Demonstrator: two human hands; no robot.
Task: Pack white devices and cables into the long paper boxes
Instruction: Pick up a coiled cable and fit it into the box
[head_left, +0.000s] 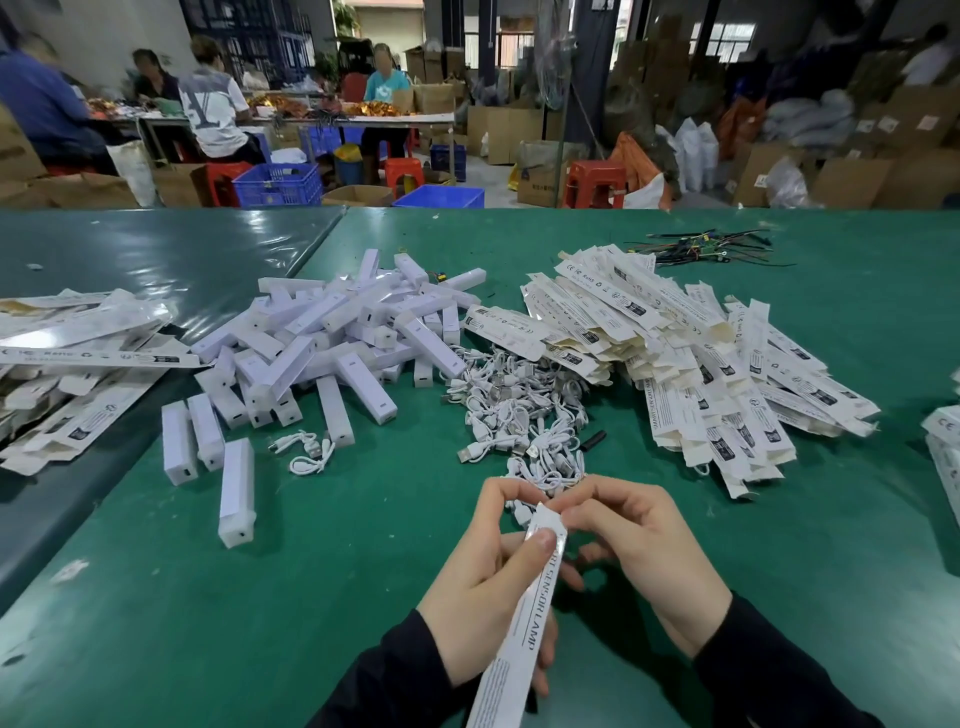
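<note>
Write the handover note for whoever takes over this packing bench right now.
Left hand: grips the long paper box in progress, thumb near its open top.
Right hand: fingers at the box mouth, feeding in a white cable.
Supplies on the green table: pile of white devices centre-left, pile of cables centre, flat boxes on the right, more boxes far left.
Done: cannot tell whether a device is already inside this box.
Left: seat the cable, close the box, then work through the piles.
</note>
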